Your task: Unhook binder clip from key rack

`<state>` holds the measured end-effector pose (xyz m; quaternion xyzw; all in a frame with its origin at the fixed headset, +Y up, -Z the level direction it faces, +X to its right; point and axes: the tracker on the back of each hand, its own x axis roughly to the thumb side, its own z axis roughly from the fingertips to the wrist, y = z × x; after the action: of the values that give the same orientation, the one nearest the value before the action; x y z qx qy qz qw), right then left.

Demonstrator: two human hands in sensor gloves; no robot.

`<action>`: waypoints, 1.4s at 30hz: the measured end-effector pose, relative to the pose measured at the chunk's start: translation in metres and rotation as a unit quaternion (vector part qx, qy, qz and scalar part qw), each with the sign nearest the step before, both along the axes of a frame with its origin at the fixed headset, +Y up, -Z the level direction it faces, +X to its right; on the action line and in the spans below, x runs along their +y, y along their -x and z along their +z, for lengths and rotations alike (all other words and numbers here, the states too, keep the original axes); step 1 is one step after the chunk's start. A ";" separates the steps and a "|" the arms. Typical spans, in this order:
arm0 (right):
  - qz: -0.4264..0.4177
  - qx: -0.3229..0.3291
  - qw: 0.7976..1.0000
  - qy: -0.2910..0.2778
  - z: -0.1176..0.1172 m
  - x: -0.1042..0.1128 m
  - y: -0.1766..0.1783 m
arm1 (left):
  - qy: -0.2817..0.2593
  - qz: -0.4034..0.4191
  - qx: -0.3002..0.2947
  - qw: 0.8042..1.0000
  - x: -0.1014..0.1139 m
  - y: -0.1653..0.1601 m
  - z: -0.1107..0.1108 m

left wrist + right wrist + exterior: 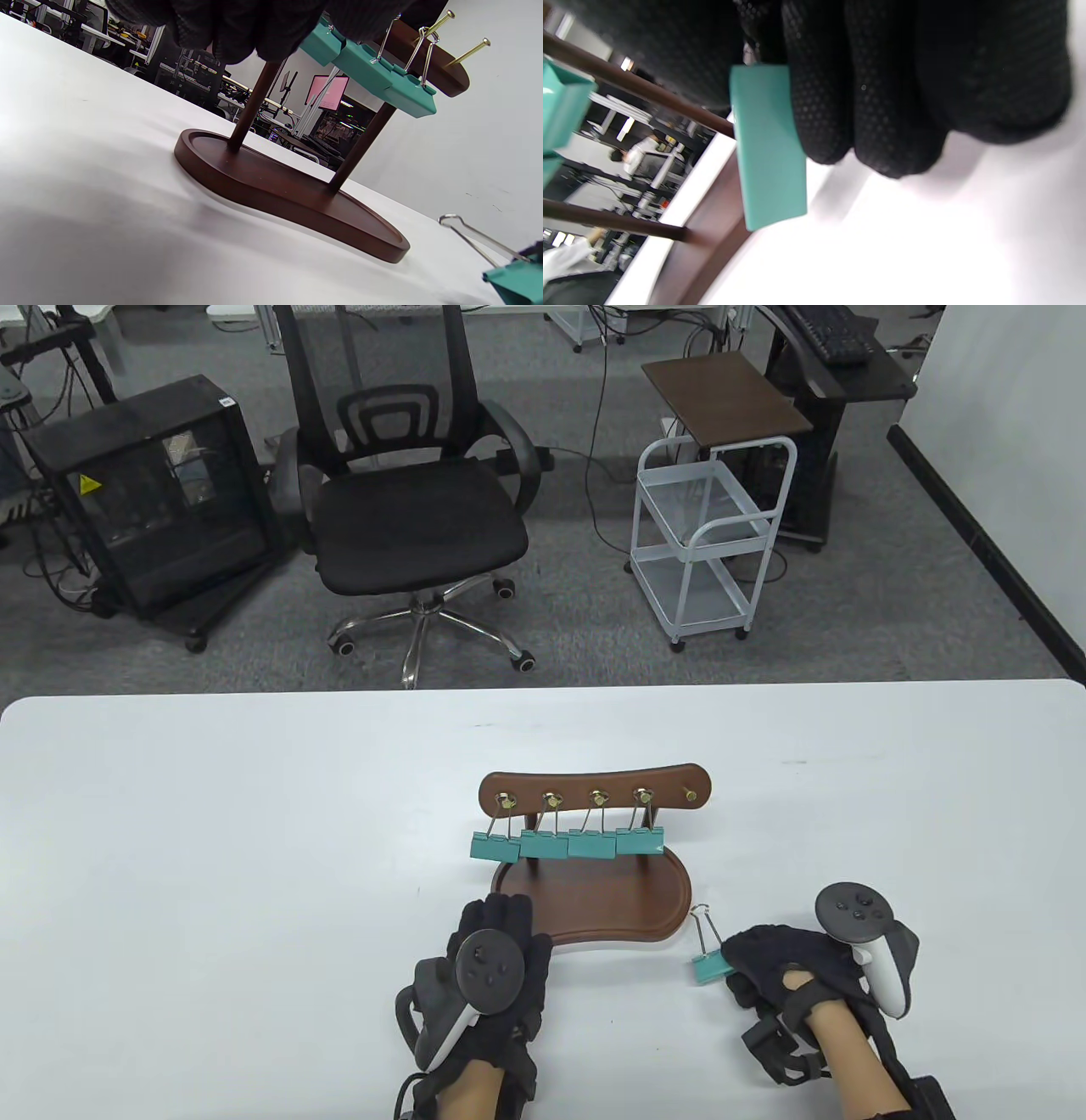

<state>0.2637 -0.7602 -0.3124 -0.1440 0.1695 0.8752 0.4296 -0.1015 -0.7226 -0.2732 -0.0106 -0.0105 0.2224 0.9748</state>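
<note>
The wooden key rack (pixel 594 785) stands on its brown base (pixel 611 903) at mid table. Several teal binder clips (pixel 567 844) hang from its brass hooks; the rightmost hook (pixel 691 795) is bare. My right hand (pixel 738 963) grips a teal binder clip (pixel 708 965) by its body, just right of the base and low at the table; its wire handle points away from me. The right wrist view shows my fingers (pixel 882 84) on that clip (pixel 768 144). My left hand (pixel 501 909) lies flat and empty, its fingertips at the base's front left edge.
The white table (pixel 212 857) stretches wide to both sides of the rack. Beyond its far edge stand an office chair (pixel 416 517), a black cabinet (pixel 161 500) and a white cart (pixel 713 534). In the left wrist view the base (pixel 288 190) is close ahead.
</note>
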 end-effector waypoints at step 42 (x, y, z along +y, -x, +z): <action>0.307 0.048 0.948 -0.065 -0.002 0.014 0.033 | 0.003 -0.006 0.005 1.000 0.001 0.002 0.000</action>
<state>0.2304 -0.7461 -0.3148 -0.1184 0.0804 0.9798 0.1395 -0.1033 -0.7214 -0.2732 -0.0124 -0.0049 0.2169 0.9761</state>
